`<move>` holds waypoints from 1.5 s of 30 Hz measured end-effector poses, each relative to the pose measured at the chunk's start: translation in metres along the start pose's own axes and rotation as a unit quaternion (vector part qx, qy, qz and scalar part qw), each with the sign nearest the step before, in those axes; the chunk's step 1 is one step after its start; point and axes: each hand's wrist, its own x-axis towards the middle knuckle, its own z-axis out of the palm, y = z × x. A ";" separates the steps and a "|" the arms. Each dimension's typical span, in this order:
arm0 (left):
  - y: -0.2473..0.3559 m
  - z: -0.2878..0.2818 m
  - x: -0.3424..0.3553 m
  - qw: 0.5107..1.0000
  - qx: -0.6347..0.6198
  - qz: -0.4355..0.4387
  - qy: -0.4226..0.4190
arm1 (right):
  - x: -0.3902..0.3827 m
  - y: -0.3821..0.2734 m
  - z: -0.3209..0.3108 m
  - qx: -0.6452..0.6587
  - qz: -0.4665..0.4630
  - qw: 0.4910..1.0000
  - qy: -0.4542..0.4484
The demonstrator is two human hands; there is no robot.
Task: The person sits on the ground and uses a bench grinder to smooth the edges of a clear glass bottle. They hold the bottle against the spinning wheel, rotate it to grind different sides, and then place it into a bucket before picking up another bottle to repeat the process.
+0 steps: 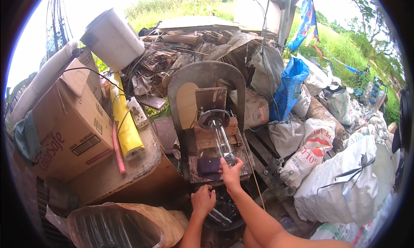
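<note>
My right hand grips a clear glass bottle near its lower end. The bottle lies tilted, its far end at a dark round ring on a wooden stand. Left of the bottle, a dark folded cloth rests on the seat of a worn plastic chair that carries the stand. Closer to me, my left hand has its fingers curled in at the seat's front edge; its palm is hidden. Below the hands is a dark basin with clear glass pieces in it.
To the left, a table bears a cardboard box, a yellow roll and a power strip with cords. An open brown bag sits at lower left. Several filled sacks and a blue bag crowd the right.
</note>
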 end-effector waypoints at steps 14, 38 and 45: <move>0.002 0.000 -0.001 1.000 0.000 0.012 0.014 | 0.008 -0.017 -0.022 0.180 0.215 0.957 -0.073; 0.001 -0.002 0.001 1.000 -0.004 -0.003 -0.017 | -0.001 -0.005 -0.006 -0.001 0.010 1.000 0.002; 0.002 -0.001 0.000 1.000 0.002 0.003 -0.003 | 0.000 -0.013 -0.012 0.073 0.119 0.990 -0.033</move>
